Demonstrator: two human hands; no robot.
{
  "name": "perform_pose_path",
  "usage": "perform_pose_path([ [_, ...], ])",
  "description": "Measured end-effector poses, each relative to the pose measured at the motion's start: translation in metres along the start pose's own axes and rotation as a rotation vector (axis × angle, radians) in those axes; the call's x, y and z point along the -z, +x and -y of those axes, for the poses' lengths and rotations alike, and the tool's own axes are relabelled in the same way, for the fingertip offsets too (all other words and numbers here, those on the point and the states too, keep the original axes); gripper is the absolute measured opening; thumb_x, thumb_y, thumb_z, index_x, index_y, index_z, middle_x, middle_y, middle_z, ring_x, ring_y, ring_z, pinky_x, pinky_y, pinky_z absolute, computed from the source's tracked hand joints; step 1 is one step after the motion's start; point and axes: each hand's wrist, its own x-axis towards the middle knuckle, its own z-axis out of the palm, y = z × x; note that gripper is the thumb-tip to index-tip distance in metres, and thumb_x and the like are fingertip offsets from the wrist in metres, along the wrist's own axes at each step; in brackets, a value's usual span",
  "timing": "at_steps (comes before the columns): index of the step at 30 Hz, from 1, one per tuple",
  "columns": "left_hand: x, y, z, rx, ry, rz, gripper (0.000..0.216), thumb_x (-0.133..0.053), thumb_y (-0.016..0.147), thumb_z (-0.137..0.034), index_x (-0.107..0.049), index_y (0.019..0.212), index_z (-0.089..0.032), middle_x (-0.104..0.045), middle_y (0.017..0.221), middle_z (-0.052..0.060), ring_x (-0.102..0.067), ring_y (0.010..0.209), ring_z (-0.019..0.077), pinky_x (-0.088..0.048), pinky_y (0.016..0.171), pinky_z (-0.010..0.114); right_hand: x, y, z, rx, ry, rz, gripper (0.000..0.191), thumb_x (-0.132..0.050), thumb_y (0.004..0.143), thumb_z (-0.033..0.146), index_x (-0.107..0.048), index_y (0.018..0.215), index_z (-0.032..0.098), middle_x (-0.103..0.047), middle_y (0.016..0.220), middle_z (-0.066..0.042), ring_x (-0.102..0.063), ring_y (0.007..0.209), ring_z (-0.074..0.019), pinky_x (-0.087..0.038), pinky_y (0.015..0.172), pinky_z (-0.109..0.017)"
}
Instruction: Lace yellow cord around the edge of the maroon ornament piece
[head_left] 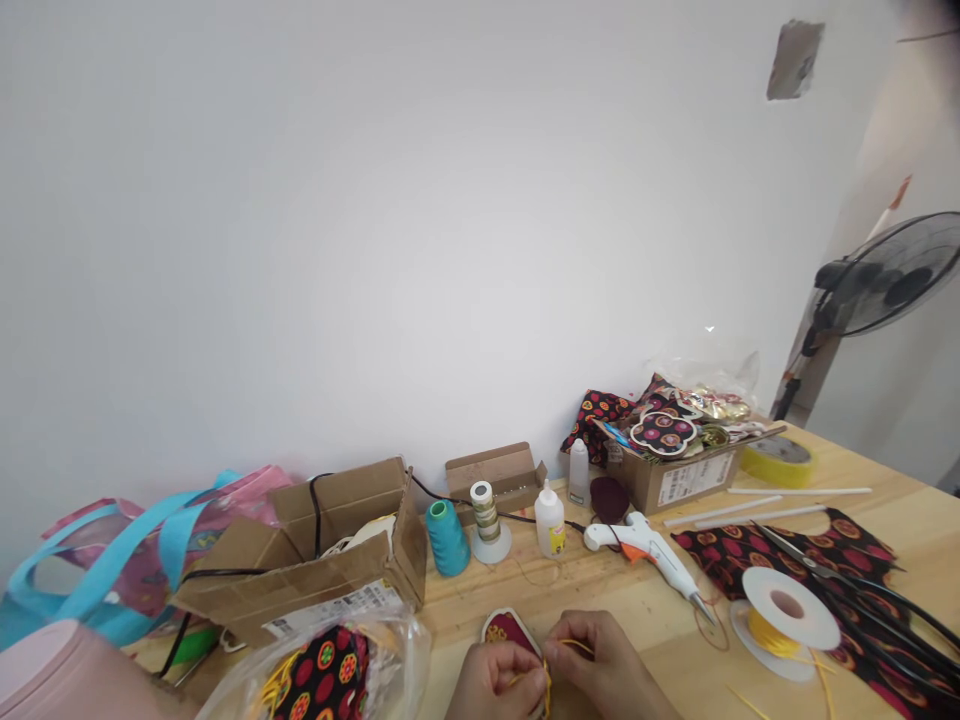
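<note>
While fabric [322,672] in bag [414,645], cord [577,645] handheld.

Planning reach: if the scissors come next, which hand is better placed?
Likely the right hand: the scissors lie on its side, while the left hand is farther away. Both hands pinch yellow cord, so the right may need to let go first.

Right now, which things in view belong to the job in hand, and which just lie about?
Job: yellow cord, red patch, probably the cord's spool.
Apparently lying about: glue gun, scissors, teal thread, tape roll, fan.
</note>
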Motion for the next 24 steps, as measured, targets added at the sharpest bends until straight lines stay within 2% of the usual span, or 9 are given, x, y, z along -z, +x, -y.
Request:
perform_pose_path([
  [4, -0.001, 0.000, -0.004, -0.012, 0.059, -0.010, 0.036, -0.064, 0.048, -0.046, -0.049, 0.050, -0.013, -0.039, 0.037, -0.008, -0.027, 0.033, 0.0030, -0.015, 0.037, 0.019, -0.001, 0.001, -0.002, 0.032, -0.018, 0.001, 0.022, -0.054, 0.062, 0.035, -0.058, 0.055, 0.014, -0.053, 0.055, 0.000, -0.047, 0.057, -0.0140, -0.036, 0.053, -0.022],
  [10, 0.000, 0.001, -0.010, -0.041, 0.035, 0.037, 0.030, -0.061, 0.054, -0.040, -0.047, 0.053, -0.014, -0.037, 0.036, -0.009, -0.028, 0.034, 0.0034, -0.017, 0.038, 0.018, -0.001, 0.003, 0.002, 0.091, -0.035, -0.023, 0.024, -0.054, 0.062, 0.034, -0.058, 0.051, 0.013, -0.043, 0.051, 0.002, -0.042, 0.052, -0.0116, -0.033, 0.049, -0.020],
  [16, 0.003, 0.000, -0.002, -0.028, -0.009, 0.000, 0.041, -0.061, 0.051, -0.050, -0.056, 0.057, -0.010, -0.047, 0.042, -0.004, -0.036, 0.039, 0.0051, -0.023, 0.041, 0.018, 0.002, 0.004, 0.003, 0.024, -0.002, 0.001, 0.025, -0.053, 0.062, 0.036, -0.059, 0.055, 0.012, -0.047, 0.054, 0.001, -0.044, 0.054, -0.0129, -0.035, 0.052, -0.022],
  [20, 0.004, 0.000, 0.003, -0.006, -0.056, -0.018, 0.042, -0.063, 0.048, -0.050, -0.058, 0.059, -0.009, -0.051, 0.044, -0.003, -0.040, 0.041, 0.0063, -0.026, 0.043, 0.019, 0.002, 0.003, 0.006, 0.025, 0.032, 0.015, 0.028, -0.053, 0.063, 0.039, -0.060, 0.056, 0.012, -0.048, 0.054, 0.001, -0.045, 0.056, -0.0139, -0.036, 0.053, -0.022],
  [24, 0.004, -0.002, -0.002, -0.035, -0.101, -0.068, 0.039, -0.065, 0.047, -0.048, -0.059, 0.056, -0.010, -0.053, 0.043, -0.002, -0.041, 0.040, 0.0066, -0.027, 0.043, 0.019, 0.000, 0.000, 0.006, 0.060, 0.109, 0.130, 0.031, -0.052, 0.065, 0.042, -0.062, 0.065, 0.013, -0.054, 0.060, -0.002, -0.049, 0.060, -0.0157, -0.037, 0.056, -0.024],
])
